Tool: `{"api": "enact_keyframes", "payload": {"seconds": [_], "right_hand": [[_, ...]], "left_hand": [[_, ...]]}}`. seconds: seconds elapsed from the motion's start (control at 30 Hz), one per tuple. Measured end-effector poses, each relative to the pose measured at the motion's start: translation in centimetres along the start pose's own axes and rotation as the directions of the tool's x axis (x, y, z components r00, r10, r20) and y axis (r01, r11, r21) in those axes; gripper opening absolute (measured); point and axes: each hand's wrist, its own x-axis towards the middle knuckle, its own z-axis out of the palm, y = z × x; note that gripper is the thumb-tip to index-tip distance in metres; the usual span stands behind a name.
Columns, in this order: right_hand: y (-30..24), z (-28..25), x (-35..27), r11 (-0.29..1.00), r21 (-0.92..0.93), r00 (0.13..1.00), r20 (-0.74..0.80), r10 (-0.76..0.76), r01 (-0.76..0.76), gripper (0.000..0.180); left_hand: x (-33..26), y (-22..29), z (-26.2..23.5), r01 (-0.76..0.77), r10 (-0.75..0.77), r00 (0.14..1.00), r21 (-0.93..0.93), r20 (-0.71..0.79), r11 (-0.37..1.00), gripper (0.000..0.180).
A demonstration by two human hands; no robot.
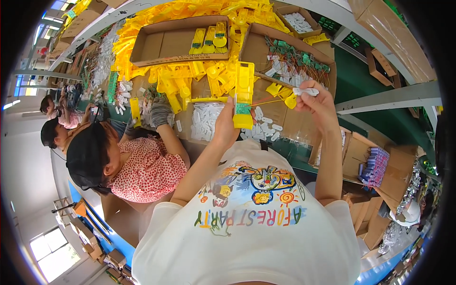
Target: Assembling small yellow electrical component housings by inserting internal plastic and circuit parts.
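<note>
A yellow shell [244,85] is being gripped by the left hand [227,122], with the thumb closed on its left edge; the fingers under it are being hidden by the shell. A white piece [308,91] is being pinched between thumb and fingertips of the right hand [317,107]. The white piece is being kept to the right of the shell and slightly farther than the green board [242,109] at the shell's near end. The shell's long axis is being pointed from near to far, while that of the white piece is being laid roughly left to right, so the two are being held nearly crosswise. Thin wires [268,101] are being stretched across the gap from the board toward the right hand; by judgement, any shift of the white piece is being limited by them.

Beyond that gap, room is being bounded by the near wall of a box [329,78] and by small yellow parts [280,90]. On the left, space is being taken up by a white pile [205,122] and, beyond it, a co-worker's gloved hand [161,113]. More room is being offered by bare cardboard [304,124] on the near side, between the forearms.
</note>
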Motion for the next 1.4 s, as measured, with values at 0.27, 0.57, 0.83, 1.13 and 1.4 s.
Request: {"api": "enact_keyframes", "payload": {"seconds": [0.27, 0.57, 0.83, 1.13, 1.4], "right_hand": [[2.4, 1.1, 3.9, 0.717, -0.482, 0.802, -0.048, -0.596, 0.504, 0.018], [2.1, 7.3, 4.3, 0.452, -0.803, 0.772, 0.016, -0.635, 0.388, 0.019], [3.1, 9.1, 5.1, 0.462, -0.805, 0.780, 0.003, -0.625, 0.373, 0.026], [3.1, 5.9, 8.2, 0.926, -0.358, 0.942, 0.337, 0.007, 0.122, 0.072], [5.9, 6.1, 16.1, 0.989, -0.116, 0.991, -0.081, -0.104, 0.094, 0.051]], "left_hand": [[0.4, -1.3, 0.0, 0.077, -0.082, 0.997, 0.222, 0.014, 0.972, 0.029], [0.4, -2.4, 0.0, -0.160, 0.154, 0.986, 0.610, 0.063, 0.776, 0.046], [-0.4, -1.9, 0.2, -0.249, 0.264, 0.954, 0.867, 0.142, 0.432, 0.044], [1.1, 0.5, -1.8, -0.320, 0.161, 0.947, 0.848, 0.277, 0.423, 0.038], [8.5, 4.9, -7.3, -0.226, 0.397, 0.918, 0.825, 0.003, 0.517, 0.030]]}}
